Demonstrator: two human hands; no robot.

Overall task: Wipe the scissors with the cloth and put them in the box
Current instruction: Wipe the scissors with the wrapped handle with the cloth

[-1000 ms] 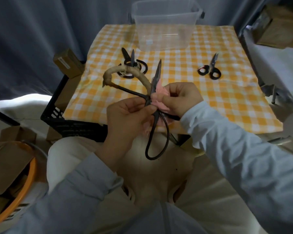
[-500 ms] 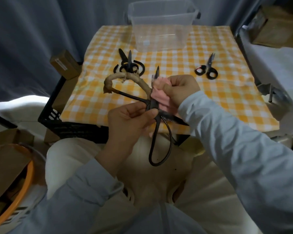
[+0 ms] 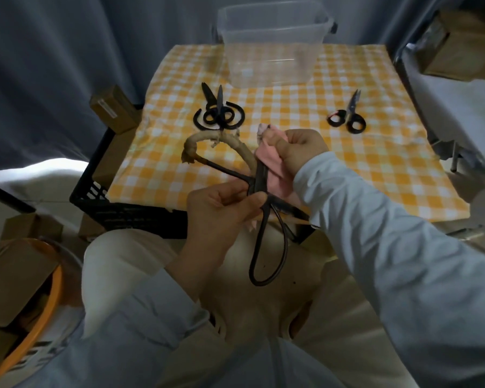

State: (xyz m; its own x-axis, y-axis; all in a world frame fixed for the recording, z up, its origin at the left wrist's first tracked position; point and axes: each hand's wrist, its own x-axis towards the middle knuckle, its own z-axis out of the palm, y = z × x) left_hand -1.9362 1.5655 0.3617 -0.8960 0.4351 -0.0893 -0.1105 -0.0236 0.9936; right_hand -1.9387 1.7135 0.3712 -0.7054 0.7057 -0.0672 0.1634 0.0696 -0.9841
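Left hand [image 3: 221,208] pinches scissors [image 3: 259,186] at pivot; right hand [image 3: 297,152] grips cloth [image 3: 269,161] round blade. Wipe away from edge, pivot steady.

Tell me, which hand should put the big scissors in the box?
Probably the left hand: it grips the big scissors near the pivot, while the right hand pinches the pink cloth.

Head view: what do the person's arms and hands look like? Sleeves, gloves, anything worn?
The left hand and right hand are bare: no gloves, and no ring or watch shows. The left sleeve and right sleeve are long, plain pale grey-blue fabric, creased, reaching the wrists, with no markings visible.
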